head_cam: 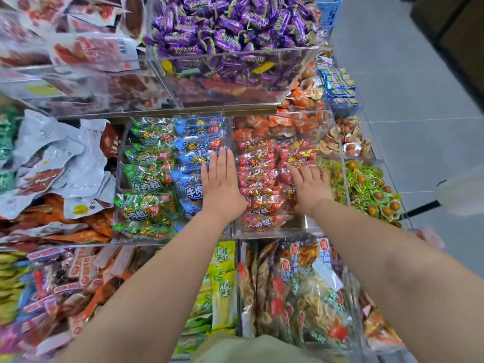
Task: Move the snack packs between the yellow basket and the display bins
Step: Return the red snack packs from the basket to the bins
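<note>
So the left hand (pixel 221 182) lies flat on shiny blue plastic snack packs (pixel 193 142), right hand (pixel 310 188) splayed on shiny red plastic snack packs (pixel 258 166), neither gripping; palms hide the packs beneath.

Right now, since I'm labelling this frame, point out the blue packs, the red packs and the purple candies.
blue packs (pixel 193 145): head view, a pack's front.
red packs (pixel 258 167): head view, a middle pack's wrapper.
purple candies (pixel 225 24): head view, top of the heap.
</note>
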The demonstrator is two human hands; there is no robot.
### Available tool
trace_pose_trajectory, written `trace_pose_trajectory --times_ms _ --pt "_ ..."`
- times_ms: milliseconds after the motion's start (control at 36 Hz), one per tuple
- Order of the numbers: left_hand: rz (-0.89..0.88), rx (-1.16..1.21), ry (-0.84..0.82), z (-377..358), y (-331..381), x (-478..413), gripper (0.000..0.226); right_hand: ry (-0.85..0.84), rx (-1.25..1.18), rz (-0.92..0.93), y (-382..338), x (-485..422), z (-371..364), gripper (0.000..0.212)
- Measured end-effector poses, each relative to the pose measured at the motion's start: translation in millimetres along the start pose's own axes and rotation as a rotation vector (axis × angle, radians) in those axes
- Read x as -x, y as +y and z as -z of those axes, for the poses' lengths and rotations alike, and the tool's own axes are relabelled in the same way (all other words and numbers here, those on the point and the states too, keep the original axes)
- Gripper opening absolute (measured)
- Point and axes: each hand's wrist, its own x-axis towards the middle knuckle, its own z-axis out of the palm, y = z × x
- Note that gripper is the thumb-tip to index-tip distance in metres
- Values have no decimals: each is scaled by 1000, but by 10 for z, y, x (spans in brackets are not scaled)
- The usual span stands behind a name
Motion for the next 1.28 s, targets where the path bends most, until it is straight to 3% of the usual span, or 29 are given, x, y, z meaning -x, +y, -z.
trace_pose_trajectory --times_ms 167,361,611,778,889,1056,1194,1278 --pt "-9 7 18 -38 -8 -9 103 -144 51 -73 -136 56 -145 111" --pt "-24 26 37 -99 -30 -11 102 -108 38 -81 -149 -130 -108 106" --pt "-20 11 24 -88 -13 -6 99 -239 21 -69 -108 -51 15 115" --pt "-43 7 -24 18 -17 35 99 -292 -135 5 0 98 236 133" --pt "-64 84 -97 194 -12 50 92 -114 -359 -57 52 234 284 99" --pt "-212 454 79 359 303 357 54 197 -932 -152 181 764 392 38" --pt "-332 716 -89 136 896 756 31 370 -1229 -336 347 1513 289 22" --pt "-349 766 -228 -108 1283 1019 25 446 -1332 -544 501 1965 3 22"
